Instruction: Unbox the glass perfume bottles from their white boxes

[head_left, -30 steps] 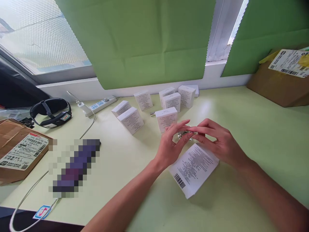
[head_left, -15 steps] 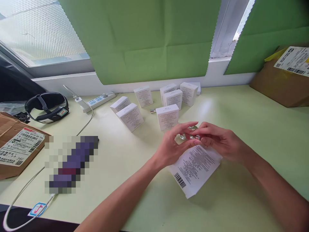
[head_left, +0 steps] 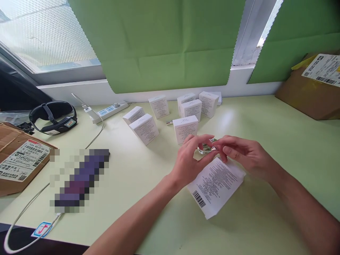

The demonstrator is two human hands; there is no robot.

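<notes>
My left hand (head_left: 190, 157) and my right hand (head_left: 244, 154) meet fingertip to fingertip over the table. Between their closed fingers is a small shiny silvery piece (head_left: 214, 148), mostly hidden, so its kind does not show. Just behind the fingers a clear, glass-like shiny object (head_left: 204, 148) is partly covered by my left hand. Below both hands lies a white printed carton (head_left: 216, 187), tilted, its barcode toward me and its upper end under my fingers.
Several white printed boxes stand behind my hands, the nearest box (head_left: 185, 129) close to my left fingers. A power strip (head_left: 110, 111), a black headset (head_left: 54, 118), a cable-connected blurred device (head_left: 82, 180) and a cardboard box (head_left: 23, 159) are leftward. Another cardboard box (head_left: 310, 92) sits far right.
My fingers have parted slightly, showing more of the glass-like object and the small silvery piece. My right index finger has shifted. The carton and standing boxes keep their places.
</notes>
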